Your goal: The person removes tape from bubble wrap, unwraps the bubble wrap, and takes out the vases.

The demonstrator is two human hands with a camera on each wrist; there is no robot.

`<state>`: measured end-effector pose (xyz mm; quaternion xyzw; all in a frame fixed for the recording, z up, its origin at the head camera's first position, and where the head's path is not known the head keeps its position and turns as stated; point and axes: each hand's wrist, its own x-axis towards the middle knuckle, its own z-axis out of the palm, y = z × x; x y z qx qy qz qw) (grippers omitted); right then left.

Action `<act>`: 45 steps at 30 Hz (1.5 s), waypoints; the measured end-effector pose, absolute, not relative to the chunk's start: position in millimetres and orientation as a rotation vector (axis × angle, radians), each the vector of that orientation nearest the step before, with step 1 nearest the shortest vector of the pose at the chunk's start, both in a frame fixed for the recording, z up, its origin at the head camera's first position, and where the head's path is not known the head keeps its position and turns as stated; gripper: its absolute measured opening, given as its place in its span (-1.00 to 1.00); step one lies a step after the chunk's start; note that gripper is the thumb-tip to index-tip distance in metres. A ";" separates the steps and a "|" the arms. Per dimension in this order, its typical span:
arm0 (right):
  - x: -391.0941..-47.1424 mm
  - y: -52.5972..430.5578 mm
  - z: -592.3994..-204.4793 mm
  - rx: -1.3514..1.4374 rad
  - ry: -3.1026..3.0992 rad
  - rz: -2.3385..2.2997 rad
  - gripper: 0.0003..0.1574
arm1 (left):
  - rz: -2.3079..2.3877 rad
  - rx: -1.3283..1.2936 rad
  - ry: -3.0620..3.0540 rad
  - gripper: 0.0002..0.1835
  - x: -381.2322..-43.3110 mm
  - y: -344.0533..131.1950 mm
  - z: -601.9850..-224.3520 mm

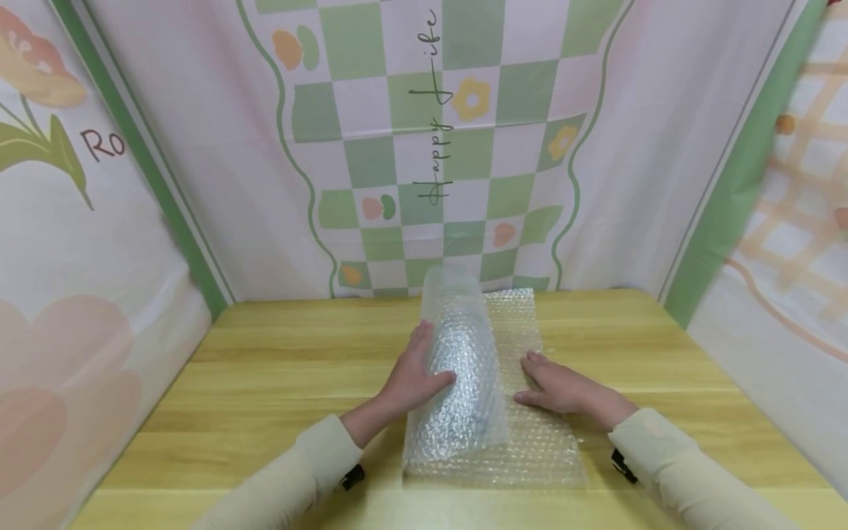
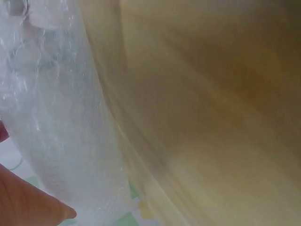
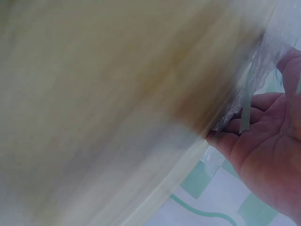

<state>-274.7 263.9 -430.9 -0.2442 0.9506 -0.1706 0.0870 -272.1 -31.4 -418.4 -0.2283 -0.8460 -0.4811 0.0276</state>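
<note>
A sheet of clear bubble wrap (image 1: 457,419) lies on the table, its left part folded over into a raised, puffy layer and its right part flat. My left hand (image 1: 414,375) rests along the left side of the raised layer, thumb stretched across its top. On the flat right part, my right hand (image 1: 559,386) presses down with extended fingers. The left wrist view has the bubble wrap (image 2: 66,117) beside the left thumb (image 2: 33,202). In the right wrist view, the right hand (image 3: 268,146) touches the wrap's edge, near a narrow greenish strip (image 3: 246,108). Whether anything lies under the fold cannot be made out.
The light wooden table (image 1: 291,346) extends to both sides of the wrap. A checked cloth backdrop (image 1: 411,147) hangs behind its far edge, and printed cloths (image 1: 99,258) hang at the left and right.
</note>
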 end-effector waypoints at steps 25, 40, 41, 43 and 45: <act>-274.4 263.9 -432.6 -0.724 2.836 -0.523 0.03 | -1.155 -0.617 -2.815 0.24 -272.0 -11.3 -411.0; -274.2 262.8 -431.1 -0.697 2.830 -0.519 0.05 | -1.127 -0.609 -2.831 0.35 -268.0 -4.7 -415.1; -274.0 262.7 -431.0 -0.692 2.829 -0.522 0.05 | -1.126 -0.610 -2.832 0.34 -267.8 -4.5 -415.7; -273.5 262.4 -430.8 -0.684 2.827 -0.527 0.05 | -1.131 -0.611 -2.832 0.32 -267.5 -4.4 -416.8; -273.3 262.3 -430.9 -0.682 2.826 -0.527 0.05 | -1.147 -0.608 -2.830 0.30 -267.1 -4.4 -417.8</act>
